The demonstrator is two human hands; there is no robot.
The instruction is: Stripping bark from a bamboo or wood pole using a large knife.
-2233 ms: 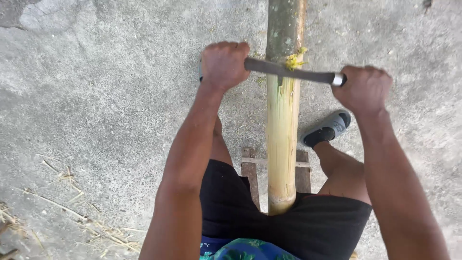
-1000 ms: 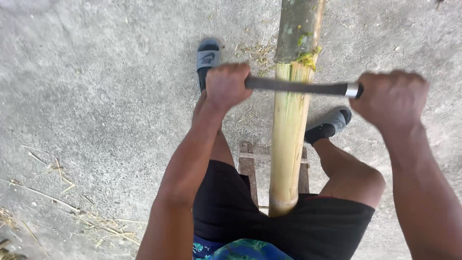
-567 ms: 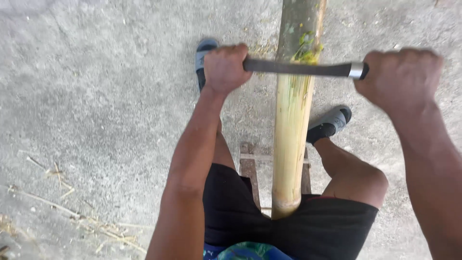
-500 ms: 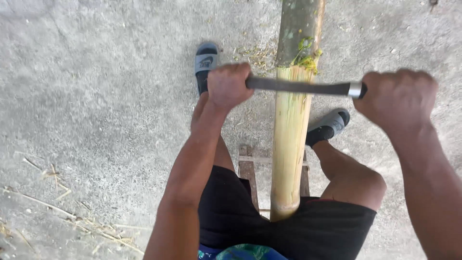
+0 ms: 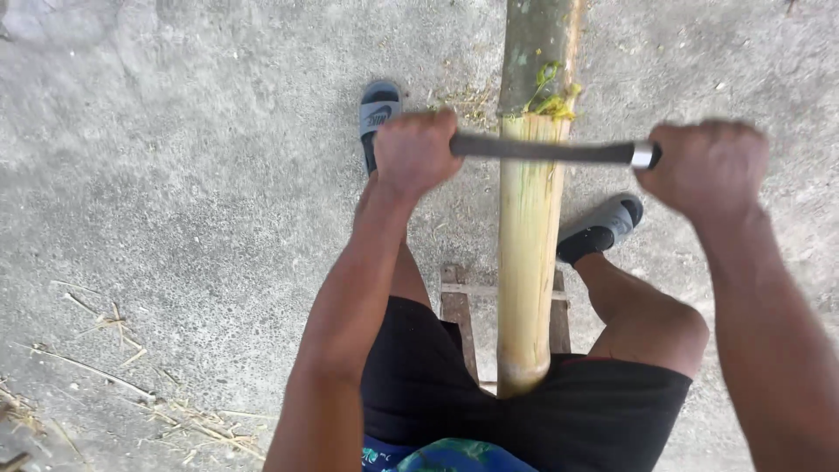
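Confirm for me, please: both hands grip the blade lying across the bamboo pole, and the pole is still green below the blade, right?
Not quite. The head view shows the left hand and right hand gripping the blade across the pole, but below the blade the pole is scraped pale yellow; the green skin remains only above it.

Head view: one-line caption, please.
Left hand and right hand grip a blade laid across a half-peeled bamboo pole over concrete ground.

Left hand (image 5: 415,156) and right hand (image 5: 706,166) grip blade (image 5: 546,149) across bamboo pole (image 5: 527,253).
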